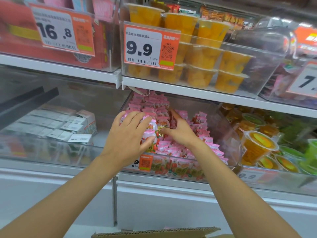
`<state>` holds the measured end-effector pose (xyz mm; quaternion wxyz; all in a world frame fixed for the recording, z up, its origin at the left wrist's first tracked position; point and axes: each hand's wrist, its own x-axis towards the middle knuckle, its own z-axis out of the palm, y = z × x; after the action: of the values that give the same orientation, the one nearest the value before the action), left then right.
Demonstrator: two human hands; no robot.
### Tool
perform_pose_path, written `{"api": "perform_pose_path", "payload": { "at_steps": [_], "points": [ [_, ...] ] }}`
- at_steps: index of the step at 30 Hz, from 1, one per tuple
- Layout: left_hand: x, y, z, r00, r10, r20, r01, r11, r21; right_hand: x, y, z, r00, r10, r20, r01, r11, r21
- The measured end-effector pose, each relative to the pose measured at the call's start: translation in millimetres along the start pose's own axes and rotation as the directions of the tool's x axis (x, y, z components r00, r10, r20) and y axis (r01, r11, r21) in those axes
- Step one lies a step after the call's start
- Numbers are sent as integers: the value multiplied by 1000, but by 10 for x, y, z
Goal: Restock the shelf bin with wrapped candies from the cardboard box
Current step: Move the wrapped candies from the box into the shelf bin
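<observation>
Candies [173,148] in pink and white wrappers lie heaped in the clear shelf bin [226,127] on the lower shelf, piled highest toward the back. The left hand [130,134] curls fingers and thumb round a clutch of packets at the bin's front left. The right hand [180,129] lies spread on the pile, thumb beside a gold-wrapped piece. The step in hand looks to be setting down and settling a fresh handful of candies. The next move would likely call for letting go, then reaching down for more to the cardboard box [154,233], whose edge shows at the bottom of the view. The bin's own price tag [145,163] is half hidden by the left wrist. Above, the upper tag [151,47] on the bin of yellow fruit cups [202,55] reads "9.9" and "元/500g"; the far-left tag [63,30] reads "16.8".
</observation>
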<state>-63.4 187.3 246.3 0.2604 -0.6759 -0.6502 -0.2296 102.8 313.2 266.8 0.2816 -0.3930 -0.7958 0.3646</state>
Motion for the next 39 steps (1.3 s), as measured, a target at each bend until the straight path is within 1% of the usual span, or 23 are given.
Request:
{"api": "perform_pose_path", "payload": {
  "at_steps": [5, 8, 10, 11, 14, 15, 16, 17, 18, 20, 21, 23, 26, 29, 32, 34, 36, 38, 39],
  "points": [
    [8, 7, -40, 999, -36, 8, 37, 997, -66, -151, -71, -3, 999, -10, -45, 8, 999, -43],
    [-1, 23, -117, 997, -83, 7, 83, 994, -64, -320, -132, 7, 986, -46, -158, 32, 995, -93],
    [-39, 52, -210, 995, -95, -26, 93, 994, -54, -494, -214, 8, 967, -78, -243, 42, 988, -149],
    [-74, 82, -273, 994, -95, -52, 92, 994, -54, -598, -259, 10, 960, -96, -262, 51, 984, -173],
    [-270, 217, -458, 990, -92, -108, 84, 994, -75, -960, -368, 56, 964, -124, -235, 65, 968, -243],
    [-366, 270, -518, 992, -89, -91, 82, 994, -78, -1098, -371, 91, 968, -122, -219, 64, 965, -254],
    [-483, 316, -563, 995, -89, -42, 85, 993, -83, -1245, -359, 133, 974, -113, -197, 58, 962, -266],
    [-625, 367, -611, 994, -95, 52, 99, 991, -94, -1403, -321, 182, 981, -96, -167, 45, 958, -283],
    [-783, 414, -642, 979, -107, 175, 127, 986, -108, -1580, -272, 228, 990, -66, -126, 24, 952, -305],
    [-1195, 486, -644, 897, -154, 414, 220, 969, -117, -1974, -107, 323, 999, 38, -10, -39, 938, -344],
    [-1437, 512, -637, 847, -185, 497, 279, 953, -120, -2179, 10, 363, 993, 104, 49, -79, 927, -366],
    [-1968, 549, -594, 744, -233, 626, 393, 911, -128, -2611, 294, 427, 957, 256, 135, -182, 896, -405],
    [-2668, 567, -535, 596, -256, 761, 480, 873, -82, -3152, 752, 421, 890, 427, 158, -337, 851, -402],
    [-3198, 503, -472, 472, -316, 823, 579, 815, -20, -3536, 1139, 255, 829, 543, 131, -448, 787, -425],
    [-3637, 398, -336, 293, -418, 860, 739, 670, 74, -3861, 1449, 54, 824, 566, 28, -459, 695, -553],
    [-3803, 339, -221, 165, -476, 864, 797, 581, 168, -4014, 1649, -40, 822, 567, -56, -457, 598, -658],
    [-3896, 318, -81, 61, -486, 872, 829, 511, 227, -4088, 1833, -104, 764, 634, -121, -541, 526, -656],
    [-3972, 302, 49, -3, -479, 878, 865, 439, 243, -4111, 1988, -143, 697, 700, -154, -621, 483, -618],
    [-4017, 286, 85, -40, -479, 877, 892, 378, 247, -4133, 2033, -147, 670, 725, -157, -655, 478, -585]
  ]
}}
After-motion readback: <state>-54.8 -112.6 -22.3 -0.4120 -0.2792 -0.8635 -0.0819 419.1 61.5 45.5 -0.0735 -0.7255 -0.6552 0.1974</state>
